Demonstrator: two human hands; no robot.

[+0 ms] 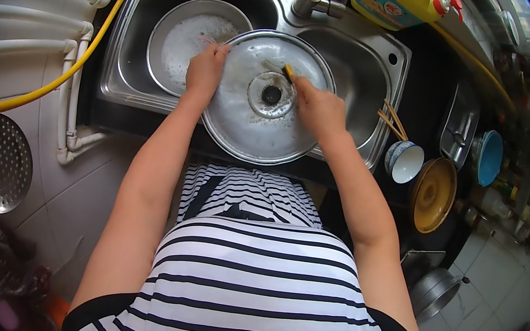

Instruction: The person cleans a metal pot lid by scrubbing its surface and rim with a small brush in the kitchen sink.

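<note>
A large round metal lid [238, 116] with a black knob lies over the front and divider of the double sink. My left hand [206, 73] is closed on the lid's left rim. In my right hand [320, 108] is a small yellow scrubber [288, 71], held against the lid's upper surface just above and right of the knob. Brownish marks surround the knob. Behind my left hand, a metal basin [179, 30] with foamy water sits in the left sink bowl.
Right of the sink [114, 65] are a bowl [406, 162] with chopsticks [393, 120] beside it, a brown dish [432, 195], a metal tray [457, 123] and a blue bowl [490, 158]. A detergent bottle [391, 4] stands behind, near the faucet [310, 1]. A yellow hose [80, 60] runs at left.
</note>
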